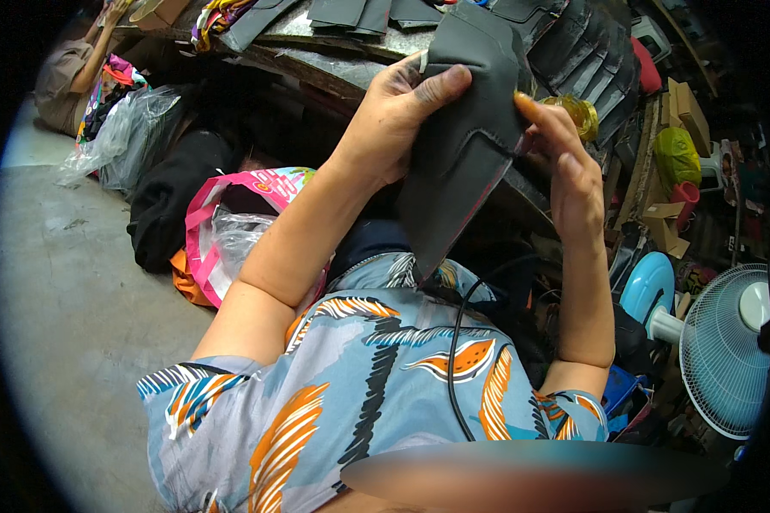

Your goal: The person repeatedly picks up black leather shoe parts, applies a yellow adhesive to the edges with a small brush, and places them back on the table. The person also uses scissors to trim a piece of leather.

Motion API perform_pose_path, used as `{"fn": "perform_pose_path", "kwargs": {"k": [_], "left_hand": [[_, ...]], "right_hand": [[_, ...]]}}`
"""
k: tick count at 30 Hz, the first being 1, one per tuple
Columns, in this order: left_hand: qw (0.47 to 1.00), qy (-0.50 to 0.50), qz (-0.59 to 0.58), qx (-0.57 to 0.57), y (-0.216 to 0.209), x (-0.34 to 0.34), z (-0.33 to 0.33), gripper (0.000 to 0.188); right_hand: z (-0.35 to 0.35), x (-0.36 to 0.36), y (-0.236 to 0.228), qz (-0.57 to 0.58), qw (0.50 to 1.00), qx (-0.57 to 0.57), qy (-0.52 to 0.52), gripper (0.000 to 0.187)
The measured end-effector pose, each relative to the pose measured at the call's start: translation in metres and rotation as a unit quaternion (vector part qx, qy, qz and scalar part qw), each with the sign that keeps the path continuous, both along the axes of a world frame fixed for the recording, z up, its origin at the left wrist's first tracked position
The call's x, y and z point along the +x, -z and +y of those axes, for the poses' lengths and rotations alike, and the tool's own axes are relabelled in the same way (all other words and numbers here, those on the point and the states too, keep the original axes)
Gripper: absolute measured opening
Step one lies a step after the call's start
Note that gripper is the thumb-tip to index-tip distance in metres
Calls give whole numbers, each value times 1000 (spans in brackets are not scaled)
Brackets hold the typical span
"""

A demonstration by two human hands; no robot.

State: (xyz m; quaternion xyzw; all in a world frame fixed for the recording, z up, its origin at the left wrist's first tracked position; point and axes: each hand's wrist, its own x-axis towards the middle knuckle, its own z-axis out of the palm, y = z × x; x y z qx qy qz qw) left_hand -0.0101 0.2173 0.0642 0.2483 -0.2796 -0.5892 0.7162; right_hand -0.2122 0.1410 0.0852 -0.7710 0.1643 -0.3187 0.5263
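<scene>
You are holding a dark grey cut piece of material point(462, 145) up in front of you, over your lap and just before the edge of the tabletop point(316, 64). Your left hand point(398, 115) is gripping it from the left, thumb pressing across its face and the other fingers hidden behind it. Your right hand point(569, 167) is touching its right edge with the fingers held out fairly straight; whether it is actually pinching the piece is hard to tell from this angle. The piece is hanging tilted, its lower end narrowing to a point toward your patterned shirt point(359, 385), and a thin reddish line is running along its right edge. More grey pieces point(586, 56) are lying overlapped in a row on the tabletop behind it, with a yellowish translucent object point(577, 111) just beside your right fingers. A pink bag point(231, 222) is sitting on the floor point(77, 299) to your left, and a fan point(727, 350) is standing at your right.
</scene>
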Motion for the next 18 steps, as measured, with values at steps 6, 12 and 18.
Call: {"fn": "perform_pose_path", "kwargs": {"k": [6,12,18], "left_hand": [[998,-18,53,33,3,-3,-9,30],[997,35,-61,38,-8,-1,7,53],[985,43,-168,6,-10,-1,14,56]], "right_hand": [[10,3,-4,2,989,-150,-6,42],[17,3,-3,-53,985,100,127,41],[3,7,0,9,981,-148,127,44]]}}
